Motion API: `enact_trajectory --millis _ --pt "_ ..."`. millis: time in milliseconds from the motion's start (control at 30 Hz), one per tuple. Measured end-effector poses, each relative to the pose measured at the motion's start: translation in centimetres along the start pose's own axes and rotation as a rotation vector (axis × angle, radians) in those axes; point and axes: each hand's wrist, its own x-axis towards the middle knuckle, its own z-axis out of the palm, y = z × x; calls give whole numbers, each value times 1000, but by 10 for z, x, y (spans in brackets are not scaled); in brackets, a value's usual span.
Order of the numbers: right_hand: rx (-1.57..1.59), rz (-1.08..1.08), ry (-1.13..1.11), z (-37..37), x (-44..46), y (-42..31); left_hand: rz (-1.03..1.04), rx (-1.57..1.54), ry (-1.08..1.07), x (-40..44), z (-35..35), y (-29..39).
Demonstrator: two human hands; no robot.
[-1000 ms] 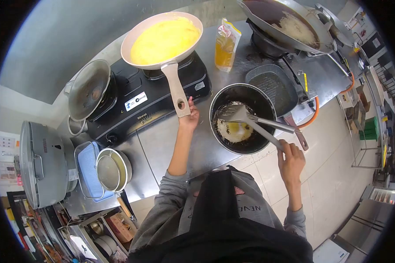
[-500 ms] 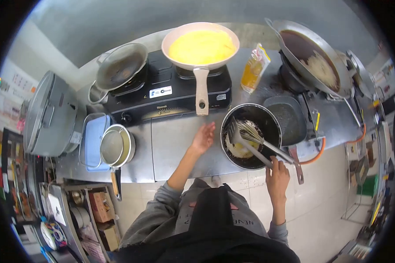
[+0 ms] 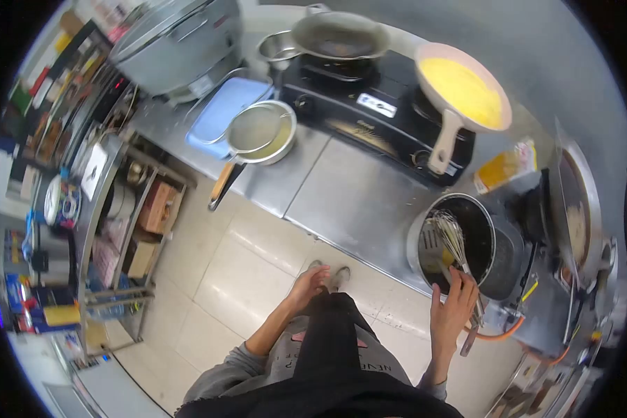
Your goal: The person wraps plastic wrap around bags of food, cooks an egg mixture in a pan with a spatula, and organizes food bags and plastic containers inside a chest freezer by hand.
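Note:
At the front of the counter stands a black-lined pot [image 3: 414, 244] with a slotted spatula [image 3: 430, 241] and a wire whisk [image 3: 451, 235] leaning inside it. My right hand [image 3: 455, 304] is at the pot's near rim, beside the two handles. Its thumb and fingers are apart, and the hand partly hides the spatula's handle. My left hand [image 3: 308, 289] hangs in front of my body, loosely open and holding nothing. On the black gas stove [image 3: 369, 115], a pale frying pan [image 3: 503, 118] contains a yellow layer of what looks like egg.
A yellow pouch [image 3: 503, 167] lies beside the stove. To the right are a wok [image 3: 592, 188] and a dark square pan [image 3: 512, 261]. Leftward stand a saucepan with a strainer [image 3: 261, 132], a blue tray [image 3: 223, 115], a dark pan [image 3: 341, 38] and a large grey cooker [image 3: 181, 52].
My view has turned left, so the counter appears slanted. My left hand has drawn back from the counter toward my body. My right hand's fingers have spread from the spatula's handle.

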Motion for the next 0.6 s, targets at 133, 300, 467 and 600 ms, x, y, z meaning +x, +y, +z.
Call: enact_trajectory --millis 133,300,467,600 --pt "194 -281 15 13 3 -40 107 -210 112 -39 -26 -28" --pt "400 -741 -20 18 -15 -132 272 -363 178 -112 -64 -63" --pt "606 -893 36 13 -87 -232 537 -615 428 -220 -129 -146" --pt "785 -1159 -115 2 -212 -312 799 -934 643 -317 -168 -249"
